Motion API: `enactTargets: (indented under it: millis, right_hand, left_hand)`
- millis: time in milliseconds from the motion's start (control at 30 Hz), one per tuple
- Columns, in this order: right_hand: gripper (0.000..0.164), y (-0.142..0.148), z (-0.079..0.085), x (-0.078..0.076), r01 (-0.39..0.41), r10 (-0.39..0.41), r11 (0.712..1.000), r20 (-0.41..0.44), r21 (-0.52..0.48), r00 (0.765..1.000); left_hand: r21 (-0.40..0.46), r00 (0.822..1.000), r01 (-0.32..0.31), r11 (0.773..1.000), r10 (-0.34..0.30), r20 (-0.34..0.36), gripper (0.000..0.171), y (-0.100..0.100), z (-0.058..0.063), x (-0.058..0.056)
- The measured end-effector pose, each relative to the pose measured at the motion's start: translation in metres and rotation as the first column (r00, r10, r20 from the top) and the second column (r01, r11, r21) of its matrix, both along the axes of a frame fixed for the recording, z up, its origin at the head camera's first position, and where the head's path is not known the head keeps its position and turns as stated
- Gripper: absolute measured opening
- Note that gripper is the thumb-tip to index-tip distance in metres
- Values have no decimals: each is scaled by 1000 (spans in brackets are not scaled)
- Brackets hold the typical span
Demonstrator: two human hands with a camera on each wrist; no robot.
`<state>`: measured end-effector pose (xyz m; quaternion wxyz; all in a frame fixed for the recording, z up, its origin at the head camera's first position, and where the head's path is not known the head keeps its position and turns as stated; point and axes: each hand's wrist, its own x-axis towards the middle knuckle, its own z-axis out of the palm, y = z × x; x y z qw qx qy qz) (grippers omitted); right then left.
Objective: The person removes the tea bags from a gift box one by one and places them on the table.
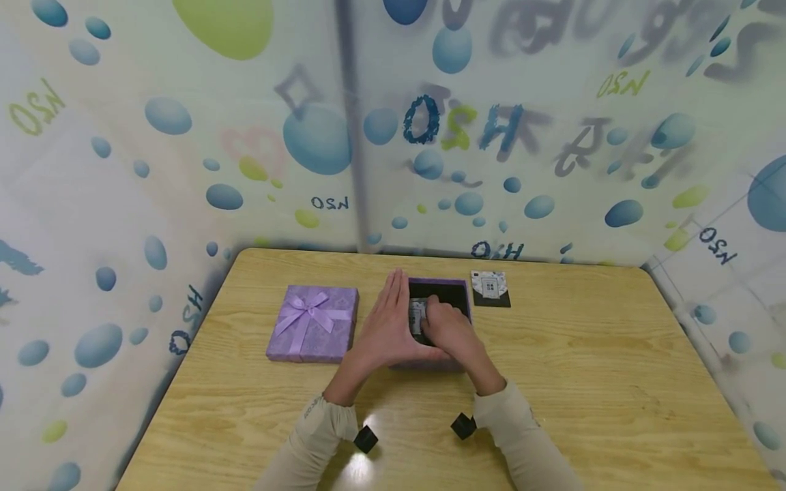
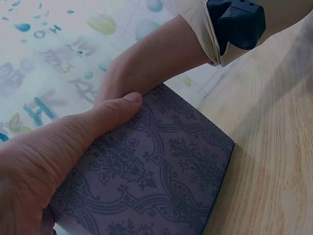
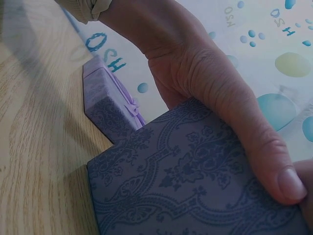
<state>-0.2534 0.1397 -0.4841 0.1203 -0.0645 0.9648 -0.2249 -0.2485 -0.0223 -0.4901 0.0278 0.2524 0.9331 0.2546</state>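
A purple patterned gift box [image 1: 467, 300] with a dark inside stands uncovered on the table. My left hand [image 1: 387, 327] holds its near left corner, fingers along the left side and thumb [image 2: 117, 110] across the near wall. Down inside the box reaches my right hand [image 1: 451, 331], its fingers bent against the edge of a grey printed flat piece [image 1: 418, 315]. Its fingertips are hidden, so whether they pinch the piece does not show. The right wrist view mostly catches the left hand [image 3: 210, 83] over the box's near wall [image 3: 171, 166].
The purple lid [image 1: 334, 334] with a ribbon bow lies left of the box. Just right of the box's far corner is a black-and-white printed square [image 1: 490, 288]. A patterned wall covering [image 1: 393, 198] borders the wooden table [image 1: 589, 382] at the back.
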Motion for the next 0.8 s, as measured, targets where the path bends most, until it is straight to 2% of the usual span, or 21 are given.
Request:
enactTargets:
  millis: [400, 800]
  right_hand:
    - [27, 0, 1, -2, 29, -29, 1000, -1, 1, 1000]
    - [21, 0, 0, -1, 5, -5, 1000, -36, -6, 999]
  left_hand:
    - [-7, 1000, -8, 1000, 7, -12, 161, 2, 3, 0]
    - [4, 999, -2, 1000, 3, -35, 160, 0, 1, 1]
